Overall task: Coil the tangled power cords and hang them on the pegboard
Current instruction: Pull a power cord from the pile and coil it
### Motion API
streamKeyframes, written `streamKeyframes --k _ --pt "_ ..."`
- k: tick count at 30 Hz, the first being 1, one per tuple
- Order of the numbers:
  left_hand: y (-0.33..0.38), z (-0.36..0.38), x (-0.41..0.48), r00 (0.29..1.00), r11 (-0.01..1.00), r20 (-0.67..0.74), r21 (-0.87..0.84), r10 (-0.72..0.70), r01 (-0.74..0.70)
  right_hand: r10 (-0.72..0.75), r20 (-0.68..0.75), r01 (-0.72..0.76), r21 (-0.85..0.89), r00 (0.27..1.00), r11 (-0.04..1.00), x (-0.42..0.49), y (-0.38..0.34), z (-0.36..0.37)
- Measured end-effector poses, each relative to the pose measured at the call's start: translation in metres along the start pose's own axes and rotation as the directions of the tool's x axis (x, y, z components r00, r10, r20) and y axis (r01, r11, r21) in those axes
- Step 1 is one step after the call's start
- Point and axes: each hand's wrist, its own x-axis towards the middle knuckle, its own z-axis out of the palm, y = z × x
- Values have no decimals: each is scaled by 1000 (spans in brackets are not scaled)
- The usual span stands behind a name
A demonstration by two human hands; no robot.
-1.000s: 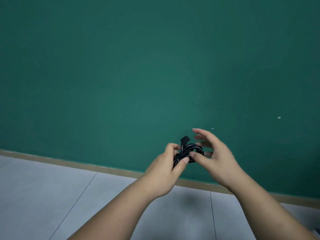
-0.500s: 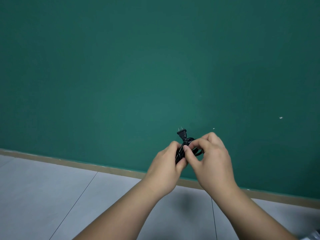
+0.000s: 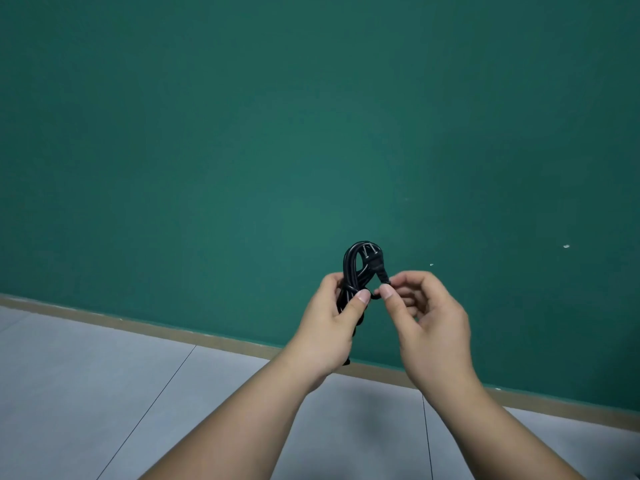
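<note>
So I'd say coiling's nearly done: left hand (image 3: 330,329) grips the power cord (image 3: 348,268) bundle, right hand (image 3: 431,317) beside it pinches the plug end (image 3: 378,266); hanging's left, no pegboard in view.

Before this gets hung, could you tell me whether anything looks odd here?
Nothing looks damaged. The left hand grips the coiled black cord; the right hand pinches its plug end, not yet tucked in. Two white specks mark the green wall.

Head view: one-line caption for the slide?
Left hand grips a coiled black power cord while the right hand pinches it just below the plug, before a green wall.
</note>
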Motion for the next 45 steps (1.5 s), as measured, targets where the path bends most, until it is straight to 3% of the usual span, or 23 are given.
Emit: streamKeyframes --k 4,10,15,21,25,29,31,33,36,39,42,45 --pt "1 1 -1 998 998 -23 -11 55 -55 57 22 -59 74 998 996 0 -8 0" --pt "1 3 -3 996 996 -18 10 91 -91 2 -10 -3 -80 1000 997 -4 -12 2" --pt "0 7 -1 991 991 -49 64 122 -119 48 -50 -53 -97 998 994 -5 -13 4" --pt "-4 8 -4 981 951 14 246 191 -189 140 10 -136 -155 990 979 11 -16 -8" --pt "-6 12 -3 967 910 24 335 252 -245 211 17 -208 -93 977 974 19 -20 -18" --pt "-9 17 -4 961 872 75 407 265 -272 32 79 4 -421 996 907 19 -18 -24" --pt "-10 19 -5 964 876 93 402 249 -266 -5 108 57 -490 994 870 19 -18 -26" --pt "-9 18 -5 963 875 104 402 251 -271 58 92 -15 -411 994 912 22 -18 -28" --pt "-5 20 -5 963 893 115 360 245 -270 217 11 -216 -80 976 973 25 -17 -30" --pt "-1 22 -8 969 939 151 253 197 -231 212 -84 -210 28 974 977 29 -9 -33" --pt "4 23 -11 962 974 229 136 149 -183 199 93 -213 175 976 961 31 -8 -37" --pt "9 24 -15 946 987 308 87 104 -137 150 249 -203 200 957 958 26 -8 -36"
